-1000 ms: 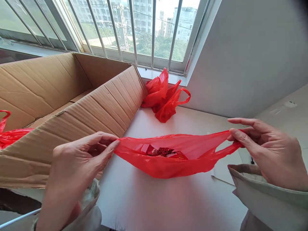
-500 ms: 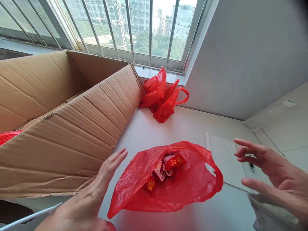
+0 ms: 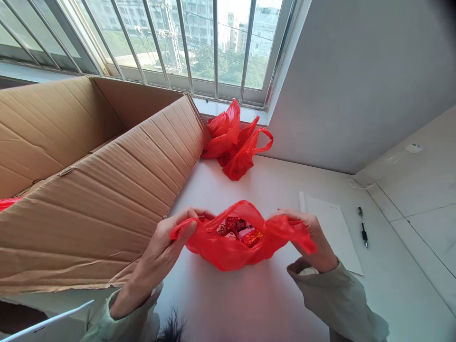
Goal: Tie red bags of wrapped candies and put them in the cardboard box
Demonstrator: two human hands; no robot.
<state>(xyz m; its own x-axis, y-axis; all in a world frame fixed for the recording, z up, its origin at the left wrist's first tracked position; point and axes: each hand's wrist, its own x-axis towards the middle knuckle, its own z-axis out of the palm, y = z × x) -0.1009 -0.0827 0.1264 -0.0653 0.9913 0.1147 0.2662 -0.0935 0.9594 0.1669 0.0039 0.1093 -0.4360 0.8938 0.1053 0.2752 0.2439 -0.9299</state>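
Note:
A red plastic bag (image 3: pixel 228 251) with small red wrapped sweets (image 3: pixel 239 230) inside sits on the white table (image 3: pixel 256 304) in front of me. My left hand (image 3: pixel 167 242) is closed on the bag's left handle. My right hand (image 3: pixel 315 240) is closed on its right handle, partly covered by the red plastic. Both hands sit close together at the bag's mouth, which is bunched and half open.
A large open cardboard box (image 3: pixel 89 190) fills the left side, with a bit of red plastic (image 3: pixel 7 203) showing inside. Another red bag (image 3: pixel 233 145) lies by the window sill. A white sheet (image 3: pixel 333 228) and a pen (image 3: pixel 362 228) lie to the right.
A second ago the bag was stretched wide between my hands. Both hands then let go and it dropped on the table. Now they have gripped the handles again, drawn close together.

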